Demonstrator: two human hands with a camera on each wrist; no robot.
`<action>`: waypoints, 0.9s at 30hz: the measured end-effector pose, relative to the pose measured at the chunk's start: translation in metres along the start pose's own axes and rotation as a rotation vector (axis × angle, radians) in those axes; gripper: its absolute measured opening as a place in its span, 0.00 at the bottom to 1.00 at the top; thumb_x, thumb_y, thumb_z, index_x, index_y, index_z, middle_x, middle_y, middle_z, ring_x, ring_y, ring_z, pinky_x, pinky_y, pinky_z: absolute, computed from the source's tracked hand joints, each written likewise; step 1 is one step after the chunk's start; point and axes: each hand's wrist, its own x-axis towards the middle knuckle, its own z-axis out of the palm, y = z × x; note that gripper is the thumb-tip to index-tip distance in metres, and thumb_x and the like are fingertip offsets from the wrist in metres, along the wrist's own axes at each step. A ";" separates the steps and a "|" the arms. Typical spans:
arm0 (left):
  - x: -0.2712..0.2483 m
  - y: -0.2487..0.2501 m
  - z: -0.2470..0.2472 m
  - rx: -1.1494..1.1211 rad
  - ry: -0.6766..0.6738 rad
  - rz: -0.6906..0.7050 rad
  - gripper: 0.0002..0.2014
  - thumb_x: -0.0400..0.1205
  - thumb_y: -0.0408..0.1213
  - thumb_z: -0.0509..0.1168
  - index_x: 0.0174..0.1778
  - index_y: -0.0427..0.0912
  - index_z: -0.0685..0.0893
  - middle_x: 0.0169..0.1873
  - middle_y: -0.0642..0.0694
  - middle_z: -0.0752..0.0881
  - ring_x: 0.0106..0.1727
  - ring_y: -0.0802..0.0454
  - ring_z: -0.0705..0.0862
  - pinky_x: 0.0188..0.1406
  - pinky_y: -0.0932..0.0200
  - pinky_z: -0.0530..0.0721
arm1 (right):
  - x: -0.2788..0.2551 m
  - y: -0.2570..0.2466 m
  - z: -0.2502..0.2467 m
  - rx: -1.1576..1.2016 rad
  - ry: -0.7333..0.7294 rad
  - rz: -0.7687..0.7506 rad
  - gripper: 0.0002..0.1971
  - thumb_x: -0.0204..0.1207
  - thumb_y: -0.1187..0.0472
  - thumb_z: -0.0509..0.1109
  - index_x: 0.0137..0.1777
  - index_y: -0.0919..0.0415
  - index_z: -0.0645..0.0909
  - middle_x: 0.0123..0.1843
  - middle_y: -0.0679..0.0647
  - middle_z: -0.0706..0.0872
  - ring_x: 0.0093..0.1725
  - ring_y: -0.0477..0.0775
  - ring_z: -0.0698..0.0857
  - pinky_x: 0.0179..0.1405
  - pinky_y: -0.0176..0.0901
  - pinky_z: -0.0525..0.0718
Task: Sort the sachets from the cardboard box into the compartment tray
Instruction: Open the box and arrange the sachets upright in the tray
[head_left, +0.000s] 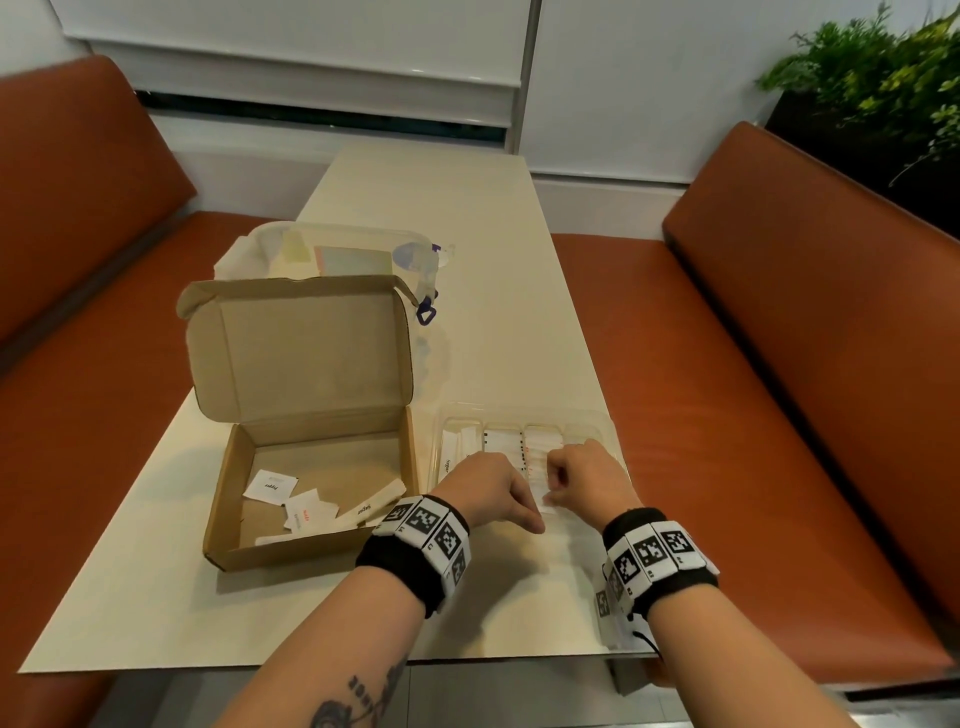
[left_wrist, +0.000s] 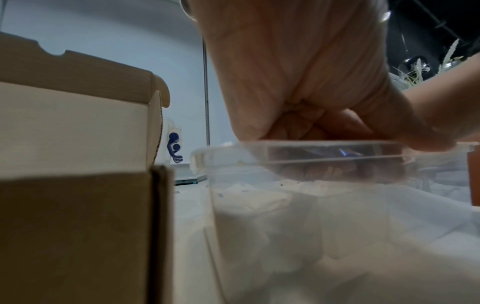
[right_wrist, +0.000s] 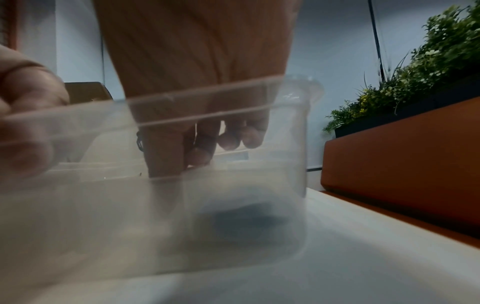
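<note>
my left hand (head_left: 488, 488) and right hand (head_left: 584, 475) sit curled over the near edge of the clear tray (head_left: 605, 431), fingers dipped into its middle pockets. whether either one pinches a sachet i cannot tell. i reckon the step is tucking packets flat, so i should press lightly and keep each kind in its own pocket. the tray holds white sachets in its left and middle pockets; the far right one looks bare. left of it, the open cardboard box (head_left: 228, 488) holds a few sachets (head_left: 304, 512) to sort.
</note>
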 end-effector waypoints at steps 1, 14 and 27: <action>0.000 0.000 0.000 0.001 0.001 -0.002 0.08 0.66 0.47 0.80 0.38 0.52 0.93 0.24 0.65 0.84 0.34 0.69 0.81 0.37 0.70 0.74 | -0.001 0.001 0.001 0.001 0.006 0.002 0.14 0.65 0.59 0.80 0.30 0.55 0.74 0.34 0.49 0.81 0.42 0.52 0.77 0.38 0.40 0.75; -0.022 -0.002 -0.016 -0.182 0.205 0.050 0.13 0.71 0.48 0.77 0.50 0.49 0.90 0.43 0.54 0.88 0.38 0.69 0.80 0.38 0.77 0.73 | -0.004 -0.035 -0.014 0.306 0.343 0.003 0.07 0.72 0.60 0.73 0.38 0.57 0.77 0.32 0.50 0.79 0.32 0.48 0.75 0.29 0.36 0.70; -0.095 -0.124 -0.079 -0.949 0.913 -0.141 0.20 0.87 0.49 0.54 0.43 0.43 0.86 0.38 0.43 0.87 0.38 0.49 0.81 0.34 0.61 0.76 | 0.028 -0.191 0.041 0.019 -0.215 -0.264 0.18 0.72 0.68 0.73 0.62 0.60 0.81 0.62 0.57 0.83 0.61 0.55 0.81 0.60 0.43 0.79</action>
